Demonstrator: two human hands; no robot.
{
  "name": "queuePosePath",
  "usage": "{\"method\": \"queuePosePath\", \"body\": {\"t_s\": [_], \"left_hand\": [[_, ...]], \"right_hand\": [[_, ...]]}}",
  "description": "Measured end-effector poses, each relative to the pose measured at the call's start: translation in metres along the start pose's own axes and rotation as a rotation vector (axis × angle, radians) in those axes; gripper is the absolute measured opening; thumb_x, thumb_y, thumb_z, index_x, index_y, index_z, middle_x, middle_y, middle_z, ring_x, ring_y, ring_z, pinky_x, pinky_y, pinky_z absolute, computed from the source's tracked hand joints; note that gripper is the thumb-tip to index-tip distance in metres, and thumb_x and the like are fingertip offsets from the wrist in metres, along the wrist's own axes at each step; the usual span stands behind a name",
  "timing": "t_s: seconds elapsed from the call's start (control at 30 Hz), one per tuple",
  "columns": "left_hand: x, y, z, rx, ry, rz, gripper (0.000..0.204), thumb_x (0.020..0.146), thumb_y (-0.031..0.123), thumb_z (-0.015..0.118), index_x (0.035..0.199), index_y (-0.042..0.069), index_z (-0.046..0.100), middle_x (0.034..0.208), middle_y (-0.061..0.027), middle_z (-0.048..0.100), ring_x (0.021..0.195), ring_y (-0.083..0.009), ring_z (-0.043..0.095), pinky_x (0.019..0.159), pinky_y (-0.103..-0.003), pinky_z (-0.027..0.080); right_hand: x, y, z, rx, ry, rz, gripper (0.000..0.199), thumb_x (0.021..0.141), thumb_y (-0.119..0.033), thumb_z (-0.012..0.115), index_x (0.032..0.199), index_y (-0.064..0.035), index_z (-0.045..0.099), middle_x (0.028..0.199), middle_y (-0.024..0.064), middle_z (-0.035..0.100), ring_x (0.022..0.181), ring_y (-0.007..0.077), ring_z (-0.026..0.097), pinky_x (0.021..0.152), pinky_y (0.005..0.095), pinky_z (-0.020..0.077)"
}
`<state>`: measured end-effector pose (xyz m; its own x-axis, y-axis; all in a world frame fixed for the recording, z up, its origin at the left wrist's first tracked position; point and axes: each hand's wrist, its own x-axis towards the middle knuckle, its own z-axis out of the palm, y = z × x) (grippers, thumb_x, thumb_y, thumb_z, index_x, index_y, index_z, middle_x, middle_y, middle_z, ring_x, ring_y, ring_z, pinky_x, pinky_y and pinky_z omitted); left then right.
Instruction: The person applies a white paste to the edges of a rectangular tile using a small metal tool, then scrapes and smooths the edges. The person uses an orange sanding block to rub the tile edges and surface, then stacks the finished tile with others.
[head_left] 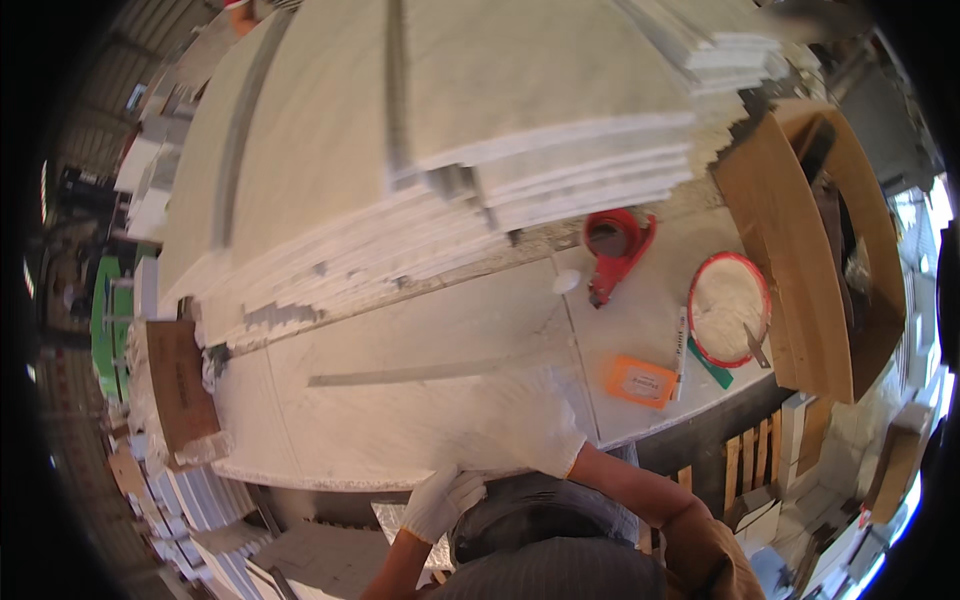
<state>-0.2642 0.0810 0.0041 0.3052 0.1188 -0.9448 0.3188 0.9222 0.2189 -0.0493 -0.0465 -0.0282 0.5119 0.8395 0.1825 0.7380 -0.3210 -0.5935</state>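
My left hand (446, 504), in a white knitted glove, is at the near edge of a pale panel (350, 420). Its fingers are curled, and I cannot make out what, if anything, is inside them. A grey stripe (430, 373) runs across the panel. My right hand (545, 430), gloved the same way, lies over the panel's right part near the front edge. Motion smears its fingers, so their pose and any held thing cannot be told. Closest to it on the right is an orange box (642, 382).
Beyond the panel are stacked white slabs (590, 170). At right sit a red tape dispenser (625, 255), a red-rimmed tub of white paste (728, 300) with a scraper (756, 345), a marker (682, 350) and a large cardboard box (800, 260). A brown carton (182, 390) stands left.
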Motion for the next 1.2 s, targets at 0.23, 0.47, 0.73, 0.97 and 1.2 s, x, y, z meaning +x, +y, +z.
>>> {"method": "queuePosePath", "body": {"t_s": [0.23, 0.47, 0.73, 0.97, 1.2], "left_hand": [[-0.010, -0.006, 0.023, -0.257, -0.078, 0.017, 0.064, 0.105, 0.023, 0.056, 0.148, -0.014, 0.027, 0.158, -0.0329, 0.028, 0.149, -0.0439, 0.031, 0.123, -0.054, 0.033], [0.067, -0.076, -0.043, 0.420, -0.572, 0.706, 0.023, 0.098, 0.014, 0.060, 0.117, 0.002, 0.061, 0.131, -0.0104, 0.061, 0.127, -0.0294, 0.054, 0.102, -0.037, 0.049], [0.012, -0.045, 0.022, 0.922, 0.142, 0.883, 0.013, 0.093, 0.013, 0.061, 0.105, 0.007, 0.061, 0.096, -0.0100, 0.062, 0.085, -0.0252, 0.064, 0.084, -0.037, 0.054], [0.036, -0.071, 0.023, 0.276, 0.156, 0.665, 0.051, 0.086, 0.024, 0.074, 0.132, 0.009, 0.058, 0.107, -0.0191, 0.067, 0.099, -0.0400, 0.063, 0.087, -0.047, 0.053], [0.023, -0.054, 0.061, -0.284, 0.161, 0.568, 0.043, 0.093, 0.033, 0.072, 0.123, 0.006, 0.058, 0.094, -0.0115, 0.065, 0.077, -0.0231, 0.062, 0.067, -0.034, 0.051]], "right_hand": [[0.049, -0.004, -0.033, 0.026, -0.250, -0.012, 0.043, 0.086, -0.031, 0.067, 0.123, -0.0105, 0.064, 0.115, 0.0125, 0.067, 0.109, 0.0340, 0.062, 0.092, 0.0483, 0.0472], [0.086, -0.021, -0.024, -0.147, -0.419, -0.053, 0.031, 0.085, -0.032, 0.066, 0.106, -0.0106, 0.072, 0.101, 0.0139, 0.070, 0.092, 0.0357, 0.065, 0.080, 0.0491, 0.0495], [0.081, -0.024, -0.014, -0.243, -0.377, -0.073, 0.030, 0.090, -0.040, 0.064, 0.094, -0.0106, 0.072, 0.095, 0.0125, 0.068, 0.094, 0.0351, 0.064, 0.083, 0.0492, 0.0470], [0.083, -0.023, -0.017, -0.214, -0.409, -0.079, 0.034, 0.091, -0.043, 0.063, 0.097, -0.0105, 0.073, 0.097, 0.0134, 0.068, 0.095, 0.0353, 0.064, 0.083, 0.0492, 0.0477], [0.089, -0.010, -0.019, -0.211, -0.456, -0.089, 0.042, 0.089, -0.050, 0.066, 0.107, -0.0127, 0.076, 0.102, 0.0143, 0.070, 0.098, 0.0361, 0.065, 0.085, 0.0498, 0.0509]]}}
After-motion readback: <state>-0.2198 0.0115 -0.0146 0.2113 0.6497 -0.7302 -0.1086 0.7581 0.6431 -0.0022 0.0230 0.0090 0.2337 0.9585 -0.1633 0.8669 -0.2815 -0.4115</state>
